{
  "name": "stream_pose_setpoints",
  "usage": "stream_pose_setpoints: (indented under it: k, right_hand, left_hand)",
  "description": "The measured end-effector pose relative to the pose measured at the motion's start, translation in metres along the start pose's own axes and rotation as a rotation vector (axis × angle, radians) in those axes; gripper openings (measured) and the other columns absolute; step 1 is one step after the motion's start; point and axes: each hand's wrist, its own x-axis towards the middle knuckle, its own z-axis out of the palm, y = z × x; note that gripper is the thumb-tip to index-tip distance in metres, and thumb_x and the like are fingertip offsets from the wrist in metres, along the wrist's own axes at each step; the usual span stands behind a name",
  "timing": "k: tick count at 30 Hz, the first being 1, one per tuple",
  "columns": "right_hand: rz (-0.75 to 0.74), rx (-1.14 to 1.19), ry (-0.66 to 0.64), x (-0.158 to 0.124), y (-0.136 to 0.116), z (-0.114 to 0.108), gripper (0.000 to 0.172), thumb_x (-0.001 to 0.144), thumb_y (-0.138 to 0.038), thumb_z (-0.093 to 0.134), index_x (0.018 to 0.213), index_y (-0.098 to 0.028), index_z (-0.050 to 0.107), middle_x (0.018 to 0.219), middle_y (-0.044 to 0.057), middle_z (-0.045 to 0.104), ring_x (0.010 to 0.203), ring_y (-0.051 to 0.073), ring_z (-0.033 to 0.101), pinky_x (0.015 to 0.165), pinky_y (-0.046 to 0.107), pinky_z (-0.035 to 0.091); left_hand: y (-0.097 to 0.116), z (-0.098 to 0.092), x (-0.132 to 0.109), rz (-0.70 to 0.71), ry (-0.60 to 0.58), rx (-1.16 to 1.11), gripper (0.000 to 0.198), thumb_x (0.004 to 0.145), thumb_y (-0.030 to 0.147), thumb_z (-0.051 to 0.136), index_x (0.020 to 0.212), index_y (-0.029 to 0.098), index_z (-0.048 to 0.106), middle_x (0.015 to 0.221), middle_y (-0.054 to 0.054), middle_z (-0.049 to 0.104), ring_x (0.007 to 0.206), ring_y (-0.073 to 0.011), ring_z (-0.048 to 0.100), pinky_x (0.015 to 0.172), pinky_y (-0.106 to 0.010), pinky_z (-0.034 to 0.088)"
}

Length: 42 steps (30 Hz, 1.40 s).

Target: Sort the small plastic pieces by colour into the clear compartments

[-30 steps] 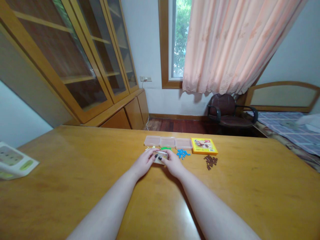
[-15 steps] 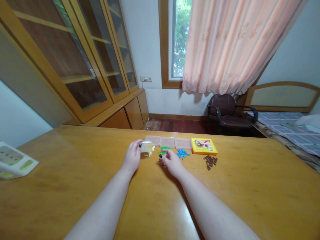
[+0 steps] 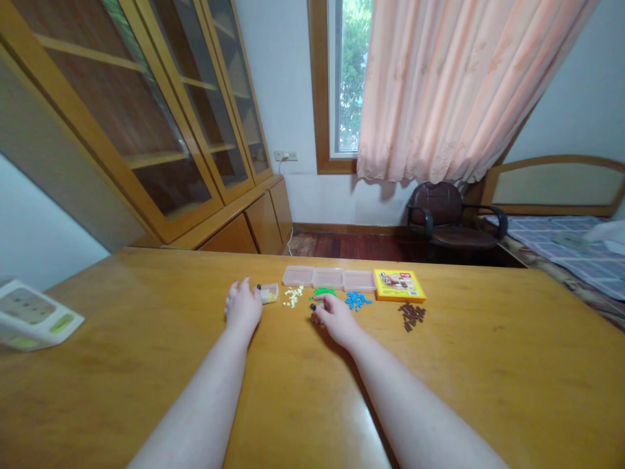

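Note:
My left hand (image 3: 244, 307) is at the left end of a small clear plastic box (image 3: 269, 294), its thumb against the box and its fingers curved around that end. Some yellow shows inside the box. Beside it lies a loose pile of pale yellow pieces (image 3: 293, 296). My right hand (image 3: 336, 317) is curled just in front of the green pieces (image 3: 323, 293), thumb and fingers drawn together; whatever they hold is too small to make out. Blue pieces (image 3: 358, 300) lie right of that hand, with brown pieces (image 3: 413, 316) farther right.
Three clear plastic trays (image 3: 328, 278) stand in a row behind the piles, beside a yellow printed box (image 3: 400, 286). A white and green holder (image 3: 36, 316) sits at the wooden table's left side. A chair (image 3: 442, 215) and a bed are beyond the table.
My left hand has moved left with the clear box, away from the pale yellow pile, which now shows fully. My right hand has stayed almost in place.

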Motion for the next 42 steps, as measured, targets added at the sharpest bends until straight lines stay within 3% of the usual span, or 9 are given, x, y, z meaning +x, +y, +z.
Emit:
stream_pose_setpoints:
  k: [4, 8, 13, 17, 22, 26, 29, 34, 42]
  right_hand:
    - [-0.016, -0.015, 0.005, -0.001, -0.001, 0.0, 0.021, 0.08, -0.026, 0.053, 0.1, -0.019, 0.056, 0.066, -0.002, 0.061, 0.06, 0.013, 0.058, 0.059, 0.027, 0.046]
    - [-0.029, -0.028, -0.003, -0.003, -0.004, -0.001, 0.022, 0.081, -0.027, 0.052, 0.1, -0.018, 0.057, 0.065, -0.002, 0.061, 0.059, 0.013, 0.058, 0.06, 0.027, 0.045]
    - [-0.027, -0.048, -0.01, -0.004, -0.006, -0.002, 0.023, 0.08, -0.026, 0.052, 0.101, -0.018, 0.056, 0.066, -0.002, 0.061, 0.06, 0.013, 0.058, 0.061, 0.027, 0.045]
    - [-0.022, -0.067, -0.014, -0.005, -0.006, -0.002, 0.023, 0.08, -0.026, 0.051, 0.101, -0.017, 0.057, 0.066, -0.001, 0.061, 0.062, 0.014, 0.059, 0.06, 0.027, 0.044]
    - [-0.028, -0.091, 0.0, -0.004, -0.006, -0.001, 0.023, 0.08, -0.026, 0.052, 0.1, -0.016, 0.058, 0.065, -0.001, 0.061, 0.06, 0.014, 0.058, 0.059, 0.026, 0.043]
    - [-0.016, -0.107, 0.003, -0.003, -0.005, 0.0, 0.023, 0.08, -0.027, 0.052, 0.1, -0.017, 0.058, 0.066, -0.002, 0.061, 0.061, 0.013, 0.058, 0.06, 0.026, 0.044]
    - [-0.013, -0.088, -0.013, -0.003, -0.005, 0.0, 0.024, 0.08, -0.028, 0.052, 0.1, -0.017, 0.058, 0.067, -0.001, 0.061, 0.061, 0.013, 0.058, 0.06, 0.026, 0.044]
    - [-0.018, -0.078, -0.005, -0.004, -0.006, 0.0, 0.023, 0.08, -0.029, 0.052, 0.099, -0.017, 0.058, 0.065, -0.001, 0.061, 0.06, 0.013, 0.057, 0.058, 0.026, 0.043]
    - [-0.018, -0.104, -0.002, -0.004, -0.009, 0.0, 0.023, 0.081, -0.029, 0.053, 0.099, -0.017, 0.059, 0.066, -0.001, 0.061, 0.062, 0.014, 0.058, 0.06, 0.026, 0.043]
  left_hand:
    - [0.021, -0.01, -0.025, 0.183, -0.054, 0.183, 0.046, 0.086, 0.036, 0.039, 0.126, 0.017, 0.052, 0.132, -0.018, 0.048, 0.115, -0.036, 0.048, 0.092, -0.05, 0.041]
    - [0.029, -0.005, -0.038, 0.28, -0.171, 0.231, 0.051, 0.084, 0.041, 0.043, 0.13, 0.02, 0.048, 0.133, -0.016, 0.049, 0.119, -0.0352, 0.045, 0.096, -0.052, 0.036]
    - [0.013, 0.004, -0.017, 0.137, -0.209, 0.171, 0.056, 0.087, 0.046, 0.035, 0.139, 0.023, 0.037, 0.147, -0.015, 0.032, 0.136, -0.034, 0.024, 0.104, -0.063, 0.018]
    - [0.007, 0.007, -0.007, 0.008, -0.174, 0.14, 0.065, 0.086, 0.052, 0.034, 0.141, 0.016, 0.034, 0.15, -0.019, 0.023, 0.139, -0.0361, 0.014, 0.105, -0.065, 0.012]
    - [0.025, 0.014, -0.021, 0.377, -0.11, 0.092, 0.061, 0.086, 0.045, 0.041, 0.14, 0.018, 0.035, 0.152, -0.013, 0.02, 0.14, -0.0335, 0.012, 0.11, -0.058, 0.007]
    - [0.031, 0.022, -0.027, 0.595, -0.25, 0.072, 0.057, 0.087, 0.043, 0.039, 0.142, 0.028, 0.031, 0.152, -0.004, 0.021, 0.14, -0.0299, 0.014, 0.11, -0.058, 0.005]
    - [0.026, 0.025, -0.023, 0.569, -0.319, 0.084, 0.058, 0.088, 0.042, 0.036, 0.143, 0.027, 0.027, 0.15, -0.003, 0.027, 0.139, -0.0291, 0.018, 0.11, -0.06, 0.004]
    - [0.019, 0.026, -0.017, 0.472, -0.257, 0.125, 0.057, 0.088, 0.043, 0.033, 0.142, 0.024, 0.031, 0.149, -0.004, 0.031, 0.135, -0.0315, 0.025, 0.109, -0.061, 0.005]
    - [0.024, 0.018, -0.019, 0.347, -0.2, 0.175, 0.056, 0.087, 0.044, 0.036, 0.138, 0.02, 0.04, 0.145, -0.009, 0.037, 0.136, -0.0361, 0.022, 0.106, -0.065, 0.012]
